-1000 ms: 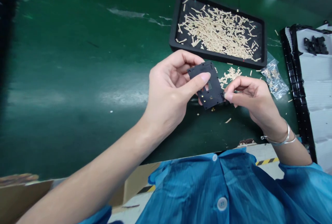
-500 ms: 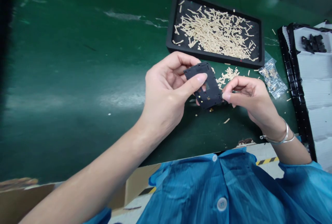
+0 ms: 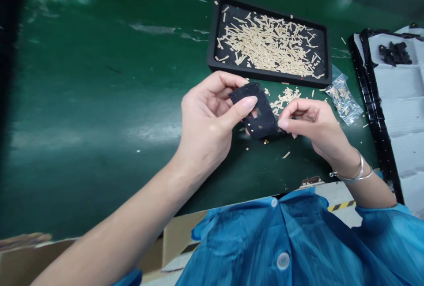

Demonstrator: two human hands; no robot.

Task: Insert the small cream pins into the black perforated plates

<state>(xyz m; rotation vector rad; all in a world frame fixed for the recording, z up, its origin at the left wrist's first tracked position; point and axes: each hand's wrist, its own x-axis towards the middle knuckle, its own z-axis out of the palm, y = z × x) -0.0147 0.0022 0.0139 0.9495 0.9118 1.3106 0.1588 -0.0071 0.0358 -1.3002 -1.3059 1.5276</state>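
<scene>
My plate [image 3: 266, 118] is black, gold-specked; the strips [image 3: 268, 43] cream, tray [image 3: 265, 76] black, bench [image 3: 99, 100] green; my shirt [image 3: 245, 242] is blue, the tape [image 3: 343, 206] past the bench's near edge striped yellow-black.

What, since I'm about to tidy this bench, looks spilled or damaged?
Loose pale strips lie scattered on the green table near the right hand, outside the black tray that holds many more, so they look spilled. The table's near edge also looks worn, with brown showing.

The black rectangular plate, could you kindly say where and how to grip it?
I'd pinch the plate by its left long edge, from the left, as the left hand does: it looks thin and flat, and the right hand is at its lower right corner.
</scene>
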